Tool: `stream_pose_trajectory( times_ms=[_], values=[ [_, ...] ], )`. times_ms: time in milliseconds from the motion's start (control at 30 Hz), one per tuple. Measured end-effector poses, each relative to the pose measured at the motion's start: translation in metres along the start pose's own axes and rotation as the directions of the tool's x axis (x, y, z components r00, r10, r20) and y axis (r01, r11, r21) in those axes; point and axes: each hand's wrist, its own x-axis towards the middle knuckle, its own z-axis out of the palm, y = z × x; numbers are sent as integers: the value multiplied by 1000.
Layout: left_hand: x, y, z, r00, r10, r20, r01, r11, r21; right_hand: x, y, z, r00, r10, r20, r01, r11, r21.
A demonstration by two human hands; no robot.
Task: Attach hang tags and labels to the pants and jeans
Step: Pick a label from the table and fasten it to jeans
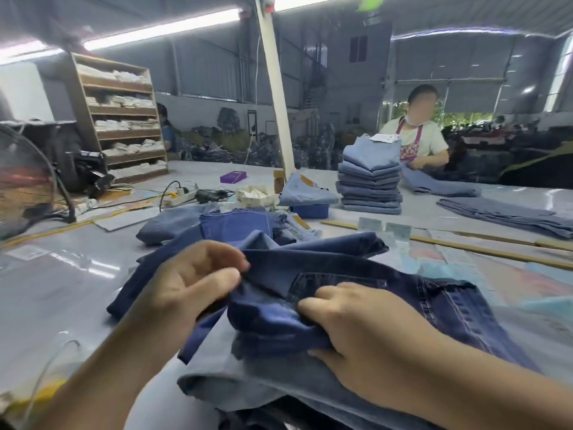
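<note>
In the lower middle of the frame, both the left hand [198, 274] and the right hand [356, 333] have their fingers curled, pinching the dark jeans [341, 268] on the surface [62, 274], and the bunched cloth may slip before any tag goes on.

Legible text: none. Print on my paper tags [398, 230] mid-right and the white box [260, 198] at centre is too blurred to read.

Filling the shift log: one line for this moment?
left hand: pinches dark jeans | right hand: grips same jeans | tag: none visible
</note>
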Motion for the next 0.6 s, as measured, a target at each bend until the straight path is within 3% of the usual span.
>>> stream_pose_trajectory(
  times_ms=[67, 100, 167, 233, 300, 367, 433, 500, 600],
  values=[
    [11, -15, -2, 974, 63, -217, -11, 973, 232, 1, -4, 4, 999, -29, 38, 31, 999, -44],
    [17, -18, -2, 974, 82, -210, -11, 948, 318, 2, -6, 5, 997, -43, 70, 48, 996, -73],
    [27, -19, -4, 998, 69, -11, -56, 889, 455, 3, -10, 8, 990, -64, 127, 79, 990, -117],
    [33, -15, -8, 977, 21, 214, -138, 823, 551, 4, -10, 8, 979, -107, 171, 126, 986, -106],
    [38, -13, -10, 955, 5, 297, -187, 786, 589, 5, -6, 1, 961, -125, 246, 118, 992, 42],
    [40, -16, -11, 946, -50, 321, -136, 836, 531, 9, 5, -17, 950, 28, 312, -135, 935, 328],
    [39, -22, -13, 891, -183, 415, 43, 945, 324, 17, 21, -30, 926, 229, 300, -343, 843, 414],
    [36, -27, -15, 846, -204, 492, 155, 978, 139, 30, 37, -35, 890, 407, 207, -452, 850, 272],
    [38, -30, -9, 913, -209, 351, 196, 978, 71, 49, 48, -26, 864, 499, -65, -502, 864, -43]
  ],
)
